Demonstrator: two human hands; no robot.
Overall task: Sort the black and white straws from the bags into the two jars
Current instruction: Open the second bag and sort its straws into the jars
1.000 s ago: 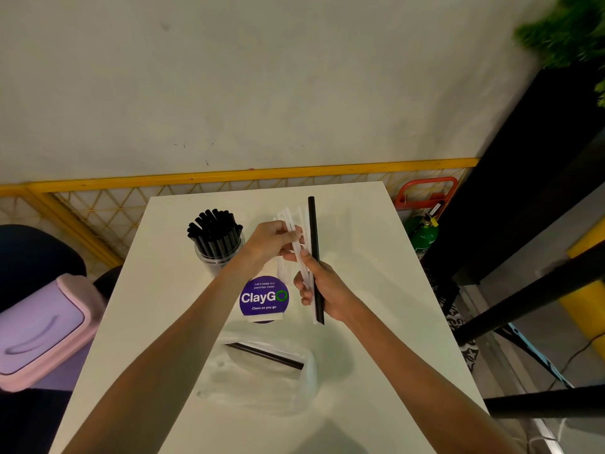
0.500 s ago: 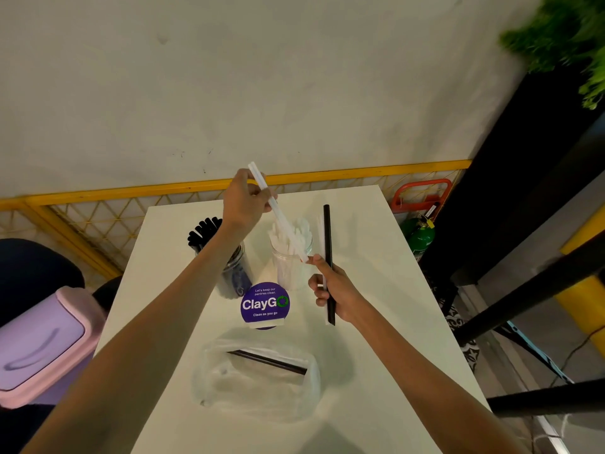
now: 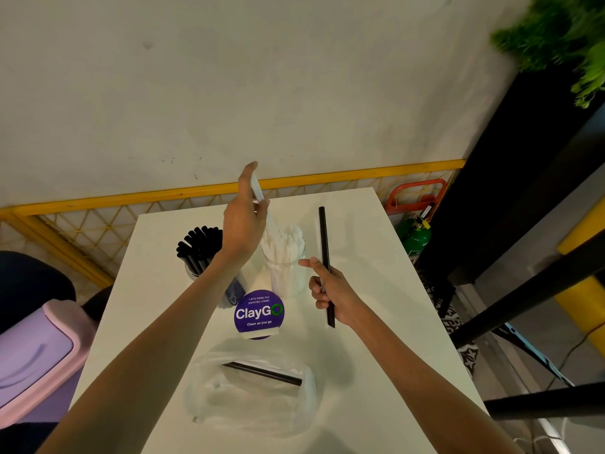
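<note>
The left hand (image 3: 244, 224) pinches a white straw (image 3: 257, 191) over the jar (image 3: 285, 276). The right hand (image 3: 332, 290) grips a black straw (image 3: 323, 237).

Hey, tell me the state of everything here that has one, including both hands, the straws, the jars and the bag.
Left hand: grips thin white plastic straw, tilted above the white jar.
Right hand: grips long black plastic straw, not yet in a jar.
Clear jar of white straws: upright, open, packed.
Clear jar of black straws: upright, open, packed.
Clear plastic bag: lying flat, single black straw inside.
</note>
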